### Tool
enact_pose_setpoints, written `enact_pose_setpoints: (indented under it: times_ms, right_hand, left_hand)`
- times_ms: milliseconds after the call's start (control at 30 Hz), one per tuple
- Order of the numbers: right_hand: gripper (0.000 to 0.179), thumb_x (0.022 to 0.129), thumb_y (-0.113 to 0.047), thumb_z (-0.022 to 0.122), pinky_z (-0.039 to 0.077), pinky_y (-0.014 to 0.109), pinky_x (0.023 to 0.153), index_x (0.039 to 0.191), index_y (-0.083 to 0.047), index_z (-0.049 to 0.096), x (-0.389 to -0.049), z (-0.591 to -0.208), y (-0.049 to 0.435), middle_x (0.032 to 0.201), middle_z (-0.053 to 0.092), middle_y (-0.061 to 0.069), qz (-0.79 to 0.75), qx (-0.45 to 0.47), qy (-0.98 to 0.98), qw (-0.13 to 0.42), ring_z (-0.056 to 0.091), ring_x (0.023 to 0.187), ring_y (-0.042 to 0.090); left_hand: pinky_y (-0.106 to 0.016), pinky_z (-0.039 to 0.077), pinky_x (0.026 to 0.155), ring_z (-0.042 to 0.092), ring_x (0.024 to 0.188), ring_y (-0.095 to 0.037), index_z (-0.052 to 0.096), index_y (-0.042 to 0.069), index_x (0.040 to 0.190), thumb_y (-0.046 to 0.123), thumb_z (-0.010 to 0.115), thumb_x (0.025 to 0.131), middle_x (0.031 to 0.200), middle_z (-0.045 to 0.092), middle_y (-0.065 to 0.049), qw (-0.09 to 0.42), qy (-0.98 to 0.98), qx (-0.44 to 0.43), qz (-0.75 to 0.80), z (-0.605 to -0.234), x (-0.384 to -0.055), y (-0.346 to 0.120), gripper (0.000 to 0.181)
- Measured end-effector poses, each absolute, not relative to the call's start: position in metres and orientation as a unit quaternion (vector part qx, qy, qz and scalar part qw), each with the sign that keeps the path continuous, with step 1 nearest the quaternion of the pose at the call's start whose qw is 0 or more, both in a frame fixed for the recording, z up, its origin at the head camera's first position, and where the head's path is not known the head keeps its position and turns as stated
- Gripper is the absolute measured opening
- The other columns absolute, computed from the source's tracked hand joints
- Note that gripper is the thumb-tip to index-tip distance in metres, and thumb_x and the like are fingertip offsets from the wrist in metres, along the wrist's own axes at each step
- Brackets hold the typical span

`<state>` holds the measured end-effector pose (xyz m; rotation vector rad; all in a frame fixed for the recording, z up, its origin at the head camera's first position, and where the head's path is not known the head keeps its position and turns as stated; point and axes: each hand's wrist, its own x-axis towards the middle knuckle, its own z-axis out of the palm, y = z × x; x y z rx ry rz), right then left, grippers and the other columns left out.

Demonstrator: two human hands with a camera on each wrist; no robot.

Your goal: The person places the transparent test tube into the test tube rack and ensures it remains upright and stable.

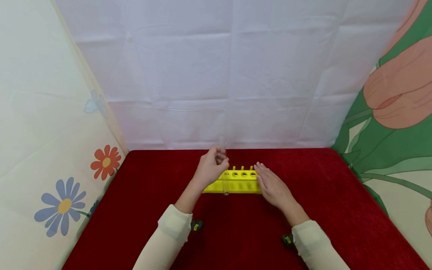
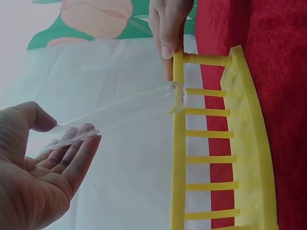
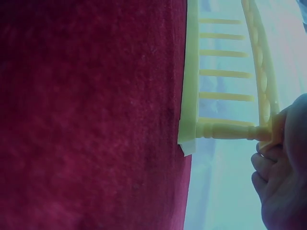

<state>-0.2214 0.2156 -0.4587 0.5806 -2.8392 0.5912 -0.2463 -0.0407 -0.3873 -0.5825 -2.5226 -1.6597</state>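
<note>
My left hand (image 1: 212, 167) pinches a clear test tube (image 2: 129, 108) between thumb and fingers near its upper end, above the yellow test tube rack (image 1: 244, 185). Tilted, the tube points its rounded end down; that end overlaps the rack's upper plate in the left wrist view. My right hand (image 1: 273, 185) holds the right end of the rack, with fingers at the upper plate beside the end post (image 3: 228, 131). The rack stands on the table, its upper plate showing round holes and several thin pegs rising along the back. Part of its left side is hidden behind my left hand.
A red cloth (image 1: 236, 232) covers the table. Behind it hangs a creased white sheet (image 1: 216, 75). Flower-patterned panels flank the table, with a blue flower (image 1: 64, 206) at left and a pink tulip (image 1: 401, 86) at right. Dark wrist devices (image 1: 287, 240) show beside the sleeves.
</note>
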Motion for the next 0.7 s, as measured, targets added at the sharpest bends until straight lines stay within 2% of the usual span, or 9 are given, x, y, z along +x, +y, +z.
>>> enact_pose_setpoints:
  times_ms: [233,700]
  right_hand:
    - [0.047,0.11,-0.015,0.037,0.026,0.053,0.12,0.151,0.007,0.037,-0.221,-0.458,0.215,0.159,0.035,0.023,0.199,0.193,-0.957,0.089,0.03,0.149,0.039]
    - [0.048,0.11,-0.019,0.035,0.026,0.054,0.12,0.152,0.005,0.037,-0.224,-0.461,0.215,0.159,0.034,0.023,0.196,0.186,-0.959,0.087,0.03,0.149,0.037]
  left_hand:
    - [-0.031,0.056,0.074,0.065,0.088,-0.015,0.058,0.009,0.12,0.021,0.066,0.096,0.107,0.071,-0.007,0.025,-0.818,-0.189,-0.543,-0.383,-0.249,-0.035,0.028]
    - [-0.03,0.055,0.067,0.066,0.088,-0.015,0.059,0.01,0.119,0.019,0.065,0.095,0.106,0.07,-0.004,0.023,-0.812,-0.19,-0.551,-0.385,-0.257,-0.023,0.027]
